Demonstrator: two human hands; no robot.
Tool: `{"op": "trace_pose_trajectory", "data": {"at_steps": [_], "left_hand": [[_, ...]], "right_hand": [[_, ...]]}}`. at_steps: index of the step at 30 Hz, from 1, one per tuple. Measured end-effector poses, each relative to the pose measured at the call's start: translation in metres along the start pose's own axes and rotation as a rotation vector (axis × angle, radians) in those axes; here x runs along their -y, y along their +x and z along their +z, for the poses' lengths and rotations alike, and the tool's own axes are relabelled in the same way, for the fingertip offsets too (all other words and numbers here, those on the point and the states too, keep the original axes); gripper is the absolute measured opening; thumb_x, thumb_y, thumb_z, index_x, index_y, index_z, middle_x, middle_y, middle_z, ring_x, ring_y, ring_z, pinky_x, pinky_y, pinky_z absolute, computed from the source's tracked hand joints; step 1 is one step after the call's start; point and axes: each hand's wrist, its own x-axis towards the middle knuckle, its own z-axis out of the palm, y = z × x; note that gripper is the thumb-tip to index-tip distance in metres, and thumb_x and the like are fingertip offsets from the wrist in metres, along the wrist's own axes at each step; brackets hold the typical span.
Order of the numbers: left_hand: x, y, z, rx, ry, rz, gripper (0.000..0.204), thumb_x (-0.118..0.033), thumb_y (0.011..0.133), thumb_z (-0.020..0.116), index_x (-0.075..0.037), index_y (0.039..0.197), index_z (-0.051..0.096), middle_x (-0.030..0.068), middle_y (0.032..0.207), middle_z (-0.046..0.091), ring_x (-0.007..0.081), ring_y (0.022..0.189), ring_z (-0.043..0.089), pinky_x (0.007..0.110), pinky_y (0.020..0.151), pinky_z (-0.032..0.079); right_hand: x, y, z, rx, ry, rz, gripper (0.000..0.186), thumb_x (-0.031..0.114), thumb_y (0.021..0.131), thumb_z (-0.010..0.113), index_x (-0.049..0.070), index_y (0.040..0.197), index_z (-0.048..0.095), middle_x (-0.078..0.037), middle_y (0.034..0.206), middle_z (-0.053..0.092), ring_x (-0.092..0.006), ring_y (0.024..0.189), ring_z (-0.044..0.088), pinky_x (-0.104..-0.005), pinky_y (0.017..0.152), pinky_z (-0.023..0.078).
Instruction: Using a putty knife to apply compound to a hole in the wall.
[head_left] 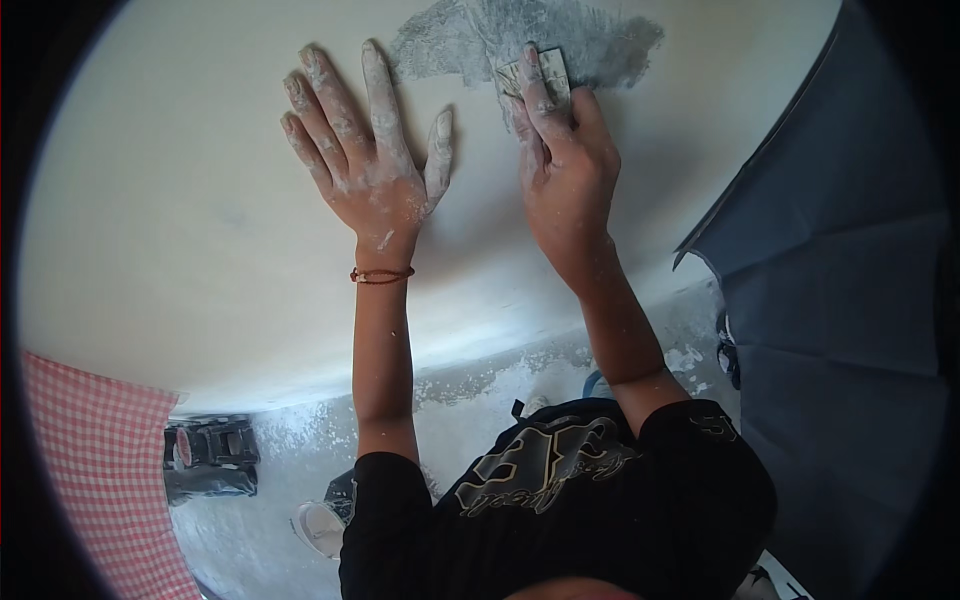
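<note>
Pale wall (pixel 200 220): largest surface, filling the upper part of the view. Dark grey sheet (pixel 840 260): along the wall's right side, hiding what lies behind; its near corner points toward the right forearm, apart from it. Floor (pixel 270 540): grey, strewn with white powder where it meets the wall's lower edge. Black shirt (pixel 620 540), with printed front: blocks the middle of the floor from sight. Pink-and-white checked cloth (pixel 100 440): at the wall's lower left, covering part of the floor.

Grey patch (pixel 620 50): rough-edged, on the wall, cut by the top of the view. Left hand (pixel 380 180): fingers spread, palm toward the wall, below left of the patch; white dust on fingers. Right hand (pixel 575 170): pinching a small flat block, index finger laid along its face. Black objects (pixel 215 445): on the floor beside the checked cloth; kind unclear. Pale round container (pixel 322 528): on the floor, partly behind the shirt. Block (pixel 553 68): at the patch's lower edge, grey-smeared. Red-brown bracelet (pixel 385 276): around the left wrist.
</note>
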Motion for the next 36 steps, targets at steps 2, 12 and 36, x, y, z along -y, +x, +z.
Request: {"op": "trace_pose_trajectory", "data": {"at_steps": [2,12,36], "left_hand": [[0.002,0.000,0.003,0.002,0.035,-0.019,0.072,-0.058,0.094,0.056,-0.016,0.153,0.051,0.0245,0.162,0.035,0.0428,0.151,0.032,0.053,0.125,0.021],[-0.003,0.002,0.001,-0.035,0.012,0.019,0.076,-0.053,0.096,0.058,-0.006,0.155,0.044,0.0291,0.162,0.031,0.0465,0.150,0.030,0.056,0.122,0.024],[0.000,0.004,-0.005,0.008,0.046,-0.038,0.070,-0.056,0.095,0.056,-0.015,0.152,0.052,0.0263,0.160,0.038,0.0442,0.149,0.035,0.053,0.124,0.022]], "right_hand": [[0.000,0.001,-0.001,0.015,0.033,0.004,0.059,0.003,0.092,0.070,0.018,0.147,0.058,-0.015,0.099,0.062,-0.0311,0.081,0.069,-0.0403,0.071,0.057],[-0.009,-0.002,-0.001,-0.031,-0.005,-0.009,0.060,0.004,0.090,0.071,0.018,0.147,0.058,-0.014,0.096,0.060,-0.0331,0.077,0.068,-0.0407,0.070,0.057],[-0.003,0.003,-0.008,0.022,0.052,0.007,0.057,0.000,0.091,0.070,0.016,0.145,0.060,-0.015,0.098,0.062,-0.0315,0.076,0.068,-0.0395,0.069,0.057]]}}
